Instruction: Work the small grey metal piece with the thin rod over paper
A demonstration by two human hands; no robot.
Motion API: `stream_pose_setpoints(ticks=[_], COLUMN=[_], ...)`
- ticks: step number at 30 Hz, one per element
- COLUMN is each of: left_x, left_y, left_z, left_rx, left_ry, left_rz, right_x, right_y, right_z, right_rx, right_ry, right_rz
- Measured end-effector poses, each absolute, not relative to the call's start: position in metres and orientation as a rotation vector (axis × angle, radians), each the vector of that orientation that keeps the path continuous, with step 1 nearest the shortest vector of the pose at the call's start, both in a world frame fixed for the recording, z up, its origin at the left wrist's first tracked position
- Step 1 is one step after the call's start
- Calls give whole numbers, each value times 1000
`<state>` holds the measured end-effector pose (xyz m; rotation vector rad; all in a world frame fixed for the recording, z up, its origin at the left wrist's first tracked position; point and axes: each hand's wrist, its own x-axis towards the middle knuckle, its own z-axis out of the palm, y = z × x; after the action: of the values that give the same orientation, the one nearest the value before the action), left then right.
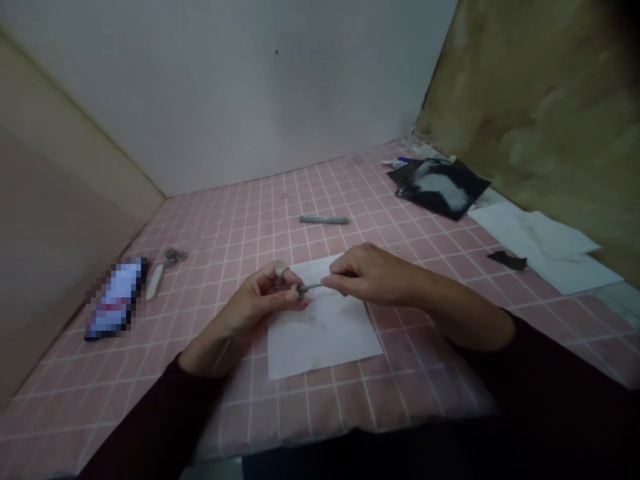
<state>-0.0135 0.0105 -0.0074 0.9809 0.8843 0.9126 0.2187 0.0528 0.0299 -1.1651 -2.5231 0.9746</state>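
In the head view, we are pinching a small brownish-grey piece (301, 291) in our left hand (264, 295) and gripping a thin, light-grey tool (315, 286) in our right hand (376, 275). Both are hovering above a rectangular white paper sheet (325, 340), which is lying on a pink, white-gridded tablecloth (225, 233).

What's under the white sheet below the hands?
Pink gridded tabletop shows beside the white sheet; whatever lies directly beneath is covered. Left hand and right hand hide parts of the sheet.
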Motion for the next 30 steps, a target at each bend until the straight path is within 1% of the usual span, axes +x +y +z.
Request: stream_pose_setpoints(ticks=[5, 12, 21, 25, 30], left_x=[-13, -17, -15, -13, -11], left_y=[13, 16, 12, 10, 9], left_z=[-11, -13, -11, -7, -10], left_rx=[940, 888, 929, 950, 1053], left_ry=[875, 866, 892, 917, 927], left_rz=[949, 857, 840, 893, 977], right_x=[217, 217, 217, 218, 208], right_y=[52, 52, 51, 52, 50], right_z=[24, 20, 18, 21, 21], right_rx=[-1142, -1119, -1119, -1153, -1218], right_ry=[-2538, -2528, -2499, -2472, -2366], right_rz=[874, 793, 785, 887, 1208])
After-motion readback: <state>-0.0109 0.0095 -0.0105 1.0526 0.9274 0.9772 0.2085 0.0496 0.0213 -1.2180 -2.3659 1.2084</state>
